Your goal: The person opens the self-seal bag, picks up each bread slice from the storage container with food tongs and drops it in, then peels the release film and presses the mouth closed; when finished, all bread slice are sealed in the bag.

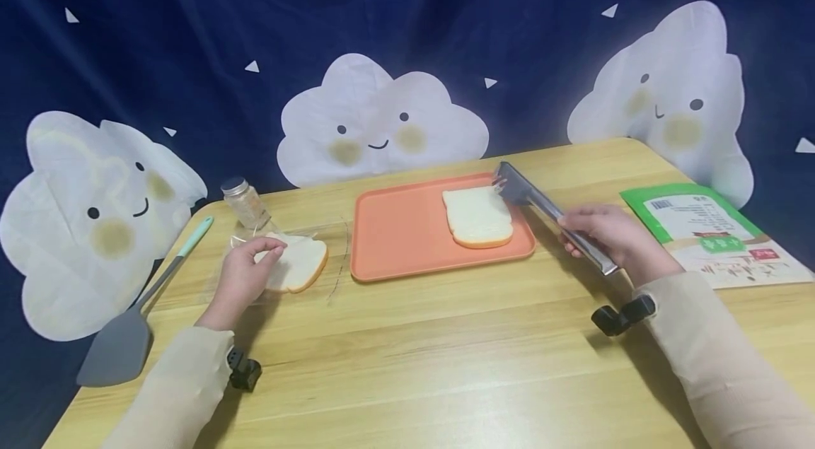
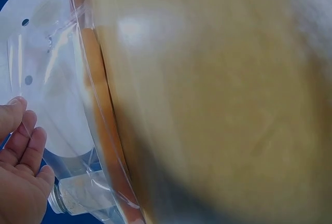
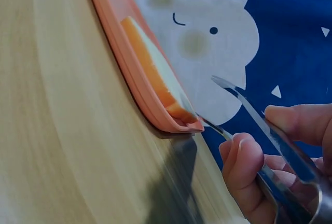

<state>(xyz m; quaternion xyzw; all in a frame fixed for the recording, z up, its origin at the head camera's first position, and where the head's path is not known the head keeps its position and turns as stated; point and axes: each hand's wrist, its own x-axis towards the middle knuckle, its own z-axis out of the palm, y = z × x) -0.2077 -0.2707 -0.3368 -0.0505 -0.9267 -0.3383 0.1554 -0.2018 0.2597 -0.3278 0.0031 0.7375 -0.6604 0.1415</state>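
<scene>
My left hand (image 1: 245,272) pinches the edge of a clear plastic bag (image 2: 52,53) between thumb and finger. Inside or under that film lies a slice of bread (image 1: 299,265); which one I cannot tell. Metal tongs (image 1: 544,207) are gripped in my right hand (image 1: 605,233), their arms spread apart in the right wrist view. The tips of the tongs are by the far right corner of a second bread slice (image 1: 477,216), and whether they touch it is unclear. That slice lies flat on the right half of an orange tray (image 1: 397,237).
A small jar (image 1: 245,203) stands behind the bagged bread. A grey spatula (image 1: 121,343) with a mint handle lies along the left table edge. At the right rests a green and white packet (image 1: 713,237). A dark blue cloud-patterned curtain (image 1: 382,3) hangs behind the wooden table (image 1: 407,364).
</scene>
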